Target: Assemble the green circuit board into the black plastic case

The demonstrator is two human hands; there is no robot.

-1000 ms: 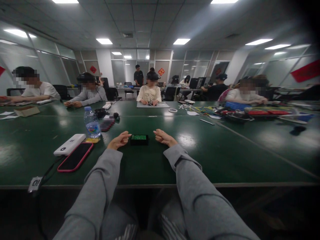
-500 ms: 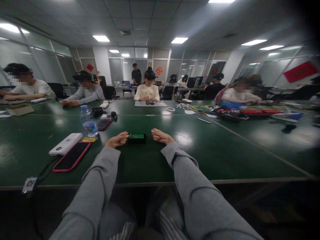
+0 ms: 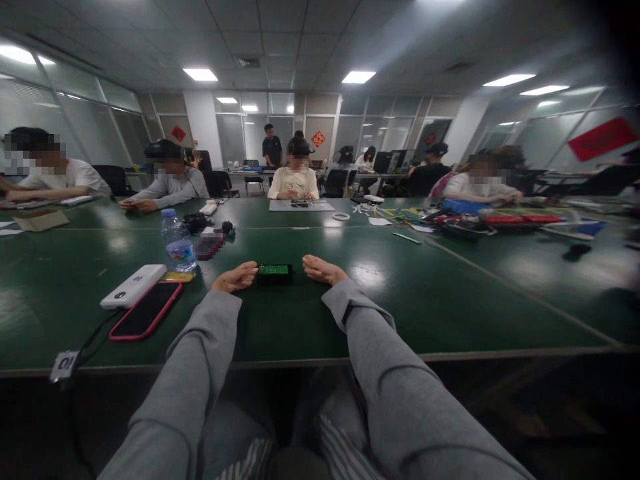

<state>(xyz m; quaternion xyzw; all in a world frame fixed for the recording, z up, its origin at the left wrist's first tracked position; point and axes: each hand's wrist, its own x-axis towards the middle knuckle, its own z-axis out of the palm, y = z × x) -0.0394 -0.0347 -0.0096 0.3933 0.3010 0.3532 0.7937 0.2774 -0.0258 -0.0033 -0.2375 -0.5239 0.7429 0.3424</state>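
Observation:
A small black case with a green circuit board (image 3: pixel 274 270) in its top lies on the green table in front of me. My left hand (image 3: pixel 235 277) is closed in a pinch, its fingertips at the case's left edge; whether they touch it or hold something tiny I cannot make out. On the other side, a short gap to the right of the case, my right hand (image 3: pixel 324 270) has its fingers curled together. Anything between those fingertips is too small to see. Both forearms, in grey sleeves, reach over the table's near edge.
To my left are a phone with a pink-red rim (image 3: pixel 146 312), a white power bank (image 3: pixel 134 287) with a cable, and a water bottle (image 3: pixel 179 243). A pen (image 3: pixel 407 238) and a white ring (image 3: pixel 341 217) lie farther off. Several people sit around the table.
The camera view has shifted very slightly. Both hands keep nearly the same pose on either side of the case, which stays in place.

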